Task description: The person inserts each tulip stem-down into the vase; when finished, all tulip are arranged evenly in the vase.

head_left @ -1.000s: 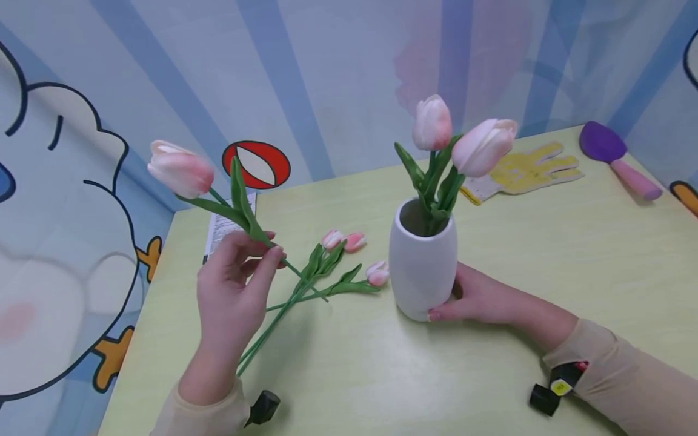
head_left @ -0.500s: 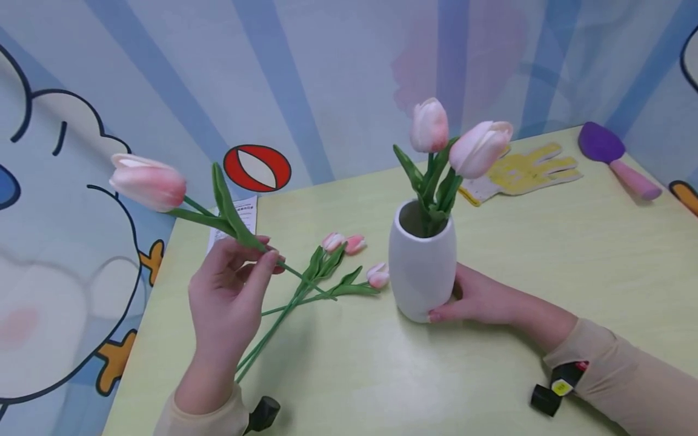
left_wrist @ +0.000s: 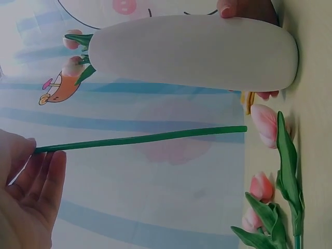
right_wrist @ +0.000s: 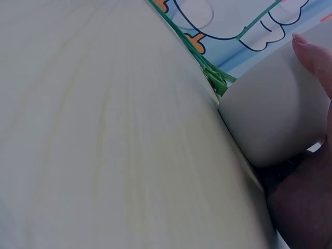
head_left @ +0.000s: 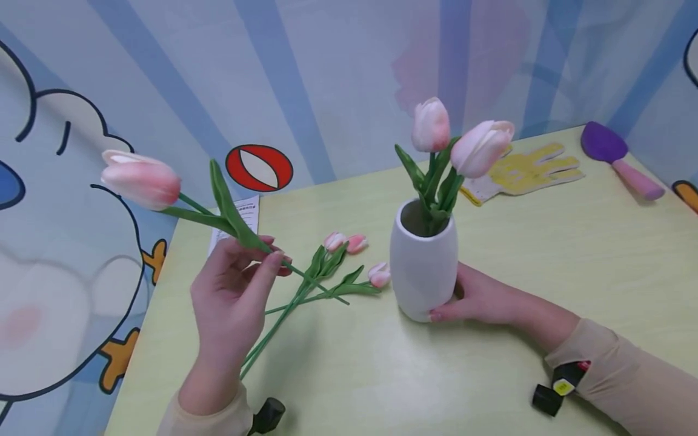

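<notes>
My left hand (head_left: 234,297) pinches the green stem of a pink-and-white tulip (head_left: 143,180) between thumb and fingers. The bloom points up and left, and the bare stem end slants down to the right, above the tulips on the table. In the left wrist view that stem (left_wrist: 150,138) runs alongside the vase, apart from it. A white vase (head_left: 423,275) stands upright with two tulips (head_left: 483,149) in it. Low on the vase's right side, my right hand (head_left: 480,295) grips it, thumb in front; its other fingers are mostly hidden behind.
Several tulips (head_left: 311,284) lie crossed on the table (head_left: 349,375) between my left hand and the vase. A yellow-and-white glove (head_left: 531,171) and a purple scoop with a pink handle (head_left: 604,142) lie at the back right. A printed paper (head_left: 248,212) lies behind my left hand.
The tulip in my left hand has tipped further left and lower at its bloom, while its stem end has shifted right toward the vase. The right hand and vase have stayed put.
</notes>
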`<state>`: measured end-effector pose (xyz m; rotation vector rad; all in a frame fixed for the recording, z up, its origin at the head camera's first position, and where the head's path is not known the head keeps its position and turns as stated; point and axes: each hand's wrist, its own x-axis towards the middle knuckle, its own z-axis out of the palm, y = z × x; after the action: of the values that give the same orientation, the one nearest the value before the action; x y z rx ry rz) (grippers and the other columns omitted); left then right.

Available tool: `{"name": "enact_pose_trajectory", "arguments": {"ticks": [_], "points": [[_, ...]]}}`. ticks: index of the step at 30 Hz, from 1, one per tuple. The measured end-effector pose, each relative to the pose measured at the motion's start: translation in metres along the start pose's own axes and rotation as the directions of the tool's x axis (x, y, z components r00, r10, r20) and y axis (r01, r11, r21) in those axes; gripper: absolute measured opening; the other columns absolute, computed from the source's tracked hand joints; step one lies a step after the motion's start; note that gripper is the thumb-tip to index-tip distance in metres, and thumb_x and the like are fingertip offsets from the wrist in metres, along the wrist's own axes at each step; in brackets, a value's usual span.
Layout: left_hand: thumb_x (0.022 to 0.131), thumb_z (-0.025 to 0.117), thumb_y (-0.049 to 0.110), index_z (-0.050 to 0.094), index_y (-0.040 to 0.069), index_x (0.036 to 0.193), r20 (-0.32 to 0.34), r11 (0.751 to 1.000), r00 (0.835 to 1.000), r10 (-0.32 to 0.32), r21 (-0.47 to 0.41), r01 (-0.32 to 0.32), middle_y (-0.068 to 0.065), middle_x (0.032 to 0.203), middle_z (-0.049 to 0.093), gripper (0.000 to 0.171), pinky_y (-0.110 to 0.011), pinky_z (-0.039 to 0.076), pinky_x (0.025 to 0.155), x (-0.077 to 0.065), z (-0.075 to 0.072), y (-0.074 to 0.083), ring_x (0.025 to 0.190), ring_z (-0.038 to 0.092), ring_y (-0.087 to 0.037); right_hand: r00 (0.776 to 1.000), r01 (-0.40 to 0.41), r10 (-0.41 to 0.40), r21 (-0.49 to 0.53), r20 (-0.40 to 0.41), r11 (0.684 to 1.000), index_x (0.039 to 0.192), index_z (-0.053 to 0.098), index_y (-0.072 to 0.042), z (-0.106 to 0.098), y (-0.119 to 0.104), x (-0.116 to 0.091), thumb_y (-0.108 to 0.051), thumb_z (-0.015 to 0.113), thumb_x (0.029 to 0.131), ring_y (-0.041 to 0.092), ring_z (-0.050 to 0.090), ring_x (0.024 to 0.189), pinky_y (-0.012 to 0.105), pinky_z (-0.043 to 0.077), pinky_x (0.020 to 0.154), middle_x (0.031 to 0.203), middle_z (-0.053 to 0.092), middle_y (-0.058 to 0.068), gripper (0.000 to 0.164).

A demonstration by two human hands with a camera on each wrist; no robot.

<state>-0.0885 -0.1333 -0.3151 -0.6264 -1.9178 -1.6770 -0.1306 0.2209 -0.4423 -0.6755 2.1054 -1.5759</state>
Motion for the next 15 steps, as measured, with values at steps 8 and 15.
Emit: {"name": "enact_pose_trajectory", "arguments": {"ticks": [8, 15], "points": [[0.09, 0.066, -0.016, 0.059, -0.017, 0.11, 0.001, 0.999, 1.0, 0.004, -0.043, -0.004, -0.009, 0.099, 0.07, 0.021, -0.03, 0.064, 0.072, 0.001, 0.005, 0.003, 0.082, 0.075, -0.018, 1.0, -0.007, 0.007, -0.017, 0.001, 1.0, 0.155, 0.029, -0.014, -0.001, -0.001, 0.0, -0.022, 0.085, 0.086, 0.036, 0.047, 0.138, 0.062, 0.035, 0.115, 0.153, 0.046, 0.012, 0.09], [0.092, 0.066, -0.015, 0.059, -0.017, 0.111, -0.001, 0.994, 0.999, -0.033, -0.101, 0.033, -0.008, 0.096, 0.07, 0.02, -0.033, 0.065, 0.07, 0.001, 0.014, 0.007, 0.081, 0.076, -0.02, 1.0, -0.008, 0.008, -0.012, 0.0, 1.0, 0.156, 0.028, -0.013, 0.0, -0.003, 0.0, -0.022, 0.085, 0.086, 0.038, 0.046, 0.139, 0.064, 0.034, 0.116, 0.154, 0.046, 0.013, 0.09]]}}
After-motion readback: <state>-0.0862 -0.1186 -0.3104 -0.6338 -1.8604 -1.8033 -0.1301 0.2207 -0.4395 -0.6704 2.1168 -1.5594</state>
